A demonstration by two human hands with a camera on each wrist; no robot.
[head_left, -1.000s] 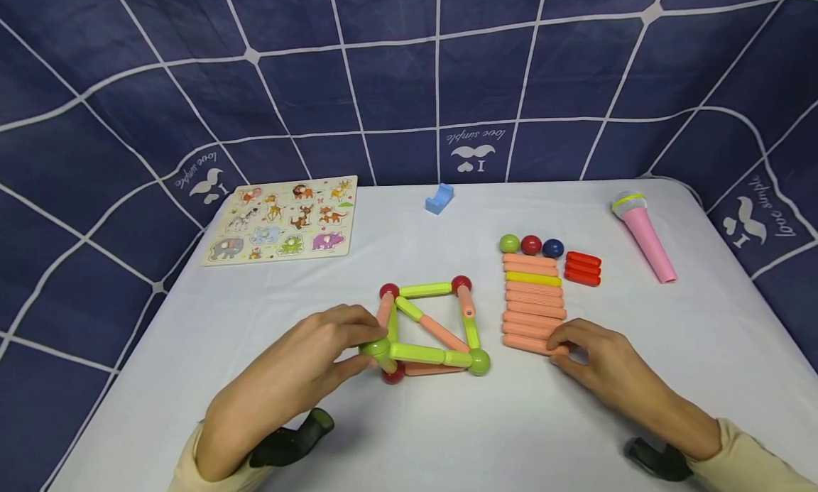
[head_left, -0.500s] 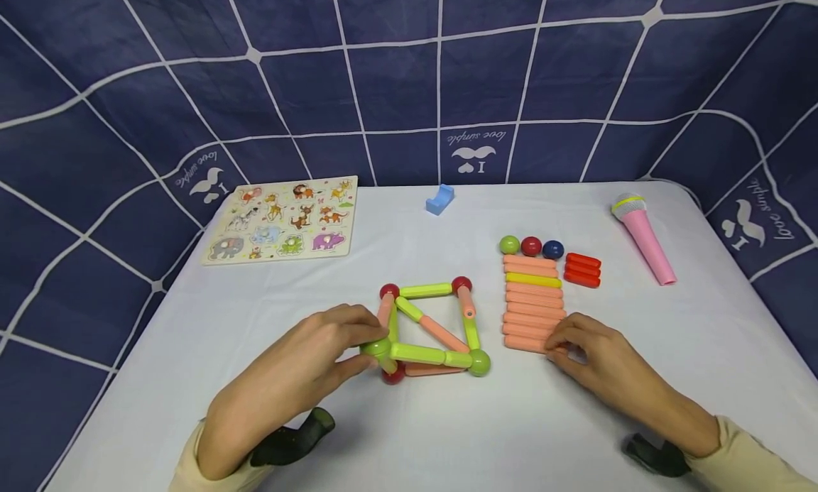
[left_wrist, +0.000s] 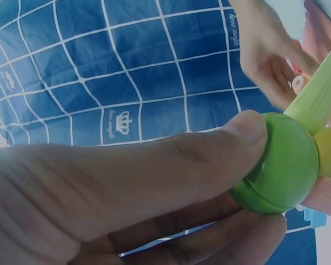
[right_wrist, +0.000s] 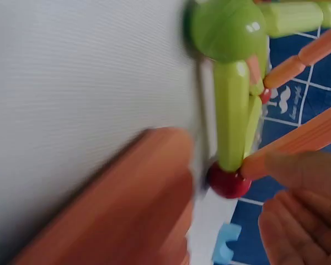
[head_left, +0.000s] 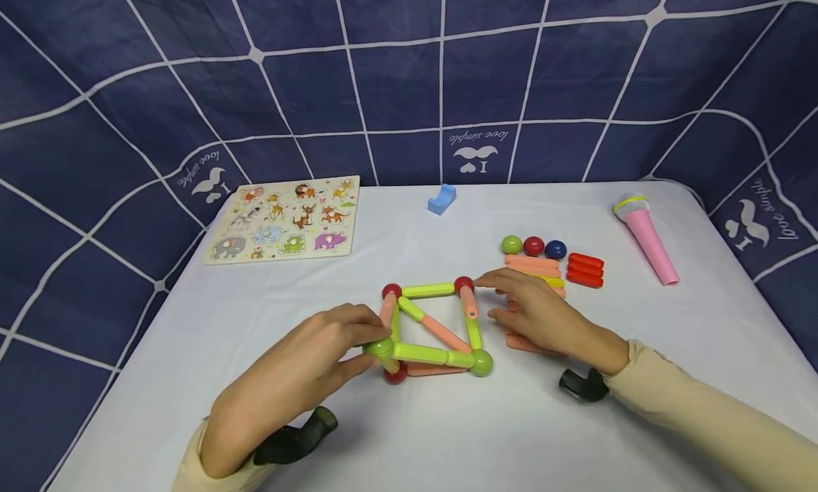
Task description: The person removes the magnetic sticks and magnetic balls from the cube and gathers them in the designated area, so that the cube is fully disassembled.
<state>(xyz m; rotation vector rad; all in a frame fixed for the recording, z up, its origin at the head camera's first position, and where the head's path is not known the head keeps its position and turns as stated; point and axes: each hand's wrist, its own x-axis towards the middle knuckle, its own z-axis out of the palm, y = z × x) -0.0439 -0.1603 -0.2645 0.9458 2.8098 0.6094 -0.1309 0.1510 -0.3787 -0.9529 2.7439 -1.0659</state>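
Reaching across from the stack of salmon rods [head_left: 533,263], the right hand [head_left: 543,318] now sits just beside the far right corner of the rod-and-ball frame [head_left: 434,329], where half a second ago it lay at the near end of that stack. Its grip looks closed on a salmon rod [right_wrist: 298,144], one end pinched between the fingers and the other touching the red ball [head_left: 464,285] at that corner; the right wrist view shows rod and ball meeting, though blurred. The left hand [head_left: 307,375] has not shifted: its grip is clenched around the green ball [left_wrist: 278,163] at the frame's near left corner, thumb on top and fingers below, steadying the whole frame on the desk [head_left: 575,435]. So a fresh rod has come off the stack and is being offered to the frame. Right of the frame, beyond the stack, lie three loose balls [head_left: 533,247] and short red rods [head_left: 584,270].
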